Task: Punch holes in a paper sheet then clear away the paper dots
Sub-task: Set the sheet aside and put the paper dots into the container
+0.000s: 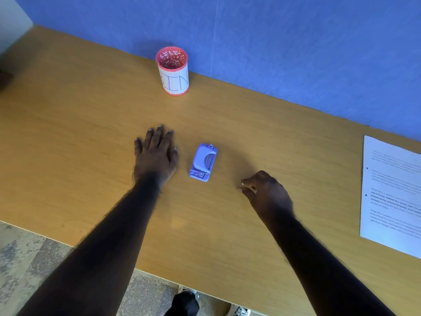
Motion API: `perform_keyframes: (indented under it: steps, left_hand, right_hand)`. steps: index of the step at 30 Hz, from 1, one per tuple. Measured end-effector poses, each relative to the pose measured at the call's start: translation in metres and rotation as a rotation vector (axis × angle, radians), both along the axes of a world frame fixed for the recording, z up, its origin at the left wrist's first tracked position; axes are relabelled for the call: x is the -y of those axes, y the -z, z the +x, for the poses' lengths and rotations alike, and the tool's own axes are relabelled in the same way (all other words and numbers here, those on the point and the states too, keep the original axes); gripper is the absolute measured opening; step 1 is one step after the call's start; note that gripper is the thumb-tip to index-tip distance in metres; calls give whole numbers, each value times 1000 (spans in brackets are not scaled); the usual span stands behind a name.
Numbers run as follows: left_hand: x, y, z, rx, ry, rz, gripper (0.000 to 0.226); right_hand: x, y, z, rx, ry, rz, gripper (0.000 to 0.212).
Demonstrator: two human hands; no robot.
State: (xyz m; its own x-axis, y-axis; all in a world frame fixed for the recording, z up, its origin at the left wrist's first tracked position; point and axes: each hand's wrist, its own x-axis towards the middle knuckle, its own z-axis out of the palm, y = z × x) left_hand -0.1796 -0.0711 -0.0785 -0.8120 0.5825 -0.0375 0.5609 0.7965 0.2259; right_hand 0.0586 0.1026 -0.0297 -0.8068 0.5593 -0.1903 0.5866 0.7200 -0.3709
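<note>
The printed white paper sheet [394, 195], already holed, lies right of the right hand [265, 192], whose loosely curled grip seems to pinch dots, while the flat, empty left hand [155, 153] flanks the small lilac plastic hole punch [203, 162] on the wooden desk [91, 133].

On the table [68, 137], the punch [203, 162] lies between both hands; cup [173, 70] behind, paper [391, 195] far right

We see even, bright light on the desk [91, 133], soft shadows beneath both forearms, slight overall blur, illegible print near the desk's right edge, and wide-angle bending.
</note>
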Motion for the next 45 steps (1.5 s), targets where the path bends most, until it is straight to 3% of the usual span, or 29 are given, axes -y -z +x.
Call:
perform_keyframes:
  steps: [4, 10, 26, 29, 31, 33, 35, 38, 42, 45]
  left_hand:
    - [0, 0, 0, 7, 1, 5, 57]
    - [0, 0, 0, 9, -4, 18, 56]
    - [0, 1, -1, 1, -7, 13, 57]
    - [0, 1, -1, 4, -11, 21, 57]
    - [-1, 1, -1, -1, -12, 30, 56]
    - [-1, 1, 0, -7, -11, 26, 56]
    - [-1, 1, -1, -1, -10, 27, 55]
    - [0, 2, -1, -1, -9, 31, 56]
    - [-1, 2, -2, 3, -7, 23, 56]
    - [-1, 2, -2, -6, -8, 39, 56]
  right_hand:
    - [5, -7, -11, 110, 4, 91, 23]
    - [26, -11, -4, 255, -239, 403, 31]
    - [29, -14, -6, 236, -216, 370, 32]
    - [15, -11, 2, 115, -106, 139, 28]
    - [5, -11, 4, -39, 111, -270, 19]
    - [-4, -16, 2, -218, 476, -756, 22]
    - [-13, -21, 0, -277, 693, -1041, 24]
    - [-23, -21, 0, -356, 705, -1183, 26]
    - [-23, -22, -1, -306, 668, -1109, 25]
    - [-20, -29, -11, -377, 672, -1271, 28]
